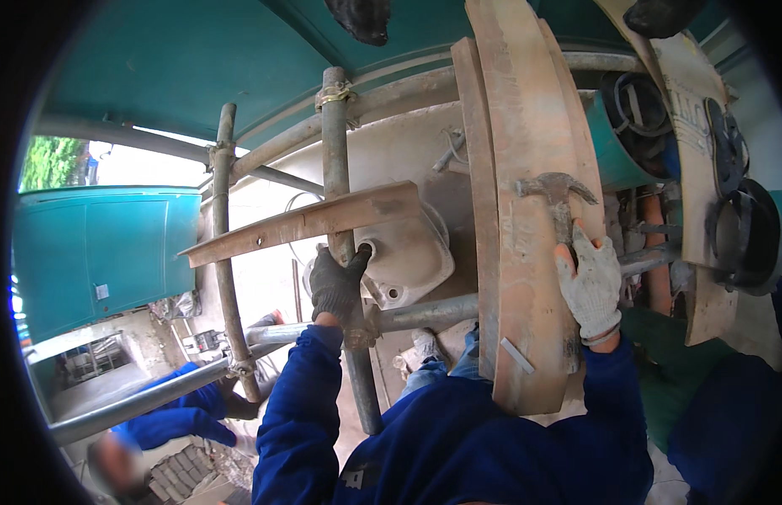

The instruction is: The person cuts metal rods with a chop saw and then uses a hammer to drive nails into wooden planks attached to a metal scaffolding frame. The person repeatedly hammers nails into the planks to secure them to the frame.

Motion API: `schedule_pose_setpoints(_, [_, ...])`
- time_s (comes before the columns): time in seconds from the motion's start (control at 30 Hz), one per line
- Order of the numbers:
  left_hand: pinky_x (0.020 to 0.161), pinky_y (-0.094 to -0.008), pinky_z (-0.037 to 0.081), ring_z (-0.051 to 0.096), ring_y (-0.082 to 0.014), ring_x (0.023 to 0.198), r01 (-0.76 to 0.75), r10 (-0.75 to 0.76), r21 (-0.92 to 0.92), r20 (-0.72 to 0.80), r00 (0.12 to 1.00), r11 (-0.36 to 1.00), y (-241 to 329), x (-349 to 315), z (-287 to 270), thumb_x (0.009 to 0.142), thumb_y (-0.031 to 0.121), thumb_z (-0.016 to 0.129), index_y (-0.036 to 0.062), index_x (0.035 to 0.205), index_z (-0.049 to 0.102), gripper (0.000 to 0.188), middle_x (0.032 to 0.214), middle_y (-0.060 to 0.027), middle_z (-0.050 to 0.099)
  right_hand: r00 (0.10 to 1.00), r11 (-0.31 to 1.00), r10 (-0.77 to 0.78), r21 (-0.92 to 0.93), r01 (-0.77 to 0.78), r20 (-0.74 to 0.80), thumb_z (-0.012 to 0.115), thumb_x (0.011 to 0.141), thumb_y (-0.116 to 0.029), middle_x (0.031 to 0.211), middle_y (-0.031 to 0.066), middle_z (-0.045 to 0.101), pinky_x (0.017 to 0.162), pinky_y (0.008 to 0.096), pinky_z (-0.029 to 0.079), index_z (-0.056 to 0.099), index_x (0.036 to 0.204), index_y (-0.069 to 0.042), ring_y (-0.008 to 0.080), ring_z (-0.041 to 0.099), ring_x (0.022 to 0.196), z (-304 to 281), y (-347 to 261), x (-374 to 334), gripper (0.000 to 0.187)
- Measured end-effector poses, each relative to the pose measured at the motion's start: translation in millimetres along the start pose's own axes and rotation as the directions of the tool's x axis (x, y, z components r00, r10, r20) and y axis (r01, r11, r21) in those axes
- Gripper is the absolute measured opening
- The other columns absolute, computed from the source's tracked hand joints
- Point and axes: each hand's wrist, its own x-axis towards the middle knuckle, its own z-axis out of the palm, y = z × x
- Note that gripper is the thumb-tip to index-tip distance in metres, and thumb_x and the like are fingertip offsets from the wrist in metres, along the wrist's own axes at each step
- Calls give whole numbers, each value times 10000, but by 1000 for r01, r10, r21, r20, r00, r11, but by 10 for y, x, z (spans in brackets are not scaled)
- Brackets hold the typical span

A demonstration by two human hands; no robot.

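Observation:
My left hand (337, 286), in a dark glove, is closed around an upright scaffold pole (334, 151), its thumb and fingers on either side. Just above it, a narrow wooden board (311, 223) lies slanted across two poles. My right hand (591, 282), in a pale glove with orange fingertips, grips the handle of a claw hammer (558, 187). The hammer lies along several long wooden planks (526, 126), its head pointing away from me. A small light-grey strip (517, 355) rests on the planks, left of the handle's end.
Level scaffold tubes (425, 313) cross in front of me. Below stands a grey basin-like piece (408, 252) with a round hole. Lower left, another person in blue (168, 412) bends near stacked bricks (179, 475). A teal bin (614, 139) and black straps (740, 236) are at the right.

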Motion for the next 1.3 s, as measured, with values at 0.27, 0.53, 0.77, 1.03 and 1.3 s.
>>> schedule_pose_setpoints(0.27, [834,-460,534,705,-380,911,20,-21,-30,-32,999,999,70,-45,13,796,439,830,-22,1104,637,587,970,-230,723,1000,1000,-15,21,14,10,681,940,-313,791,175,570,612,442,483,617,1333,-11,343,591,698,79,38,-3,500])
schedule_pose_setpoints(0.53, [821,-478,524,690,-410,923,33,-34,-26,-9,999,999,117,-45,-3,821,442,809,-33,1092,625,577,985,-248,704,999,998,-45,-37,45,-2,684,933,-349,802,176,609,631,438,508,614,1341,-18,344,627,718,98,64,-13,530])
schedule_pose_setpoints(0.77, [839,-474,528,694,-415,946,23,-23,-1,-10,1000,1000,106,-46,-23,813,420,821,-42,1107,625,581,986,-260,712,996,1000,23,-15,-22,84,672,956,-275,986,242,676,742,455,551,612,1331,-2,399,661,869,66,14,-30,468])
schedule_pose_setpoints(1.03, [868,-478,519,672,-457,976,-42,42,-8,-3,999,999,-29,-9,-25,739,572,818,-77,1092,611,767,1007,-307,689,991,991,-119,-69,115,-59,644,960,-289,860,173,635,648,415,529,638,1279,4,343,639,753,102,12,-2,433])
schedule_pose_setpoints(1.3, [839,-443,541,711,-361,918,-111,109,-81,-19,994,991,-282,189,164,725,606,822,-55,993,645,735,899,-253,721,996,980,-92,-178,87,-17,667,928,-301,1042,213,625,865,479,501,640,1228,-30,408,597,988,-452,-386,-362,405])
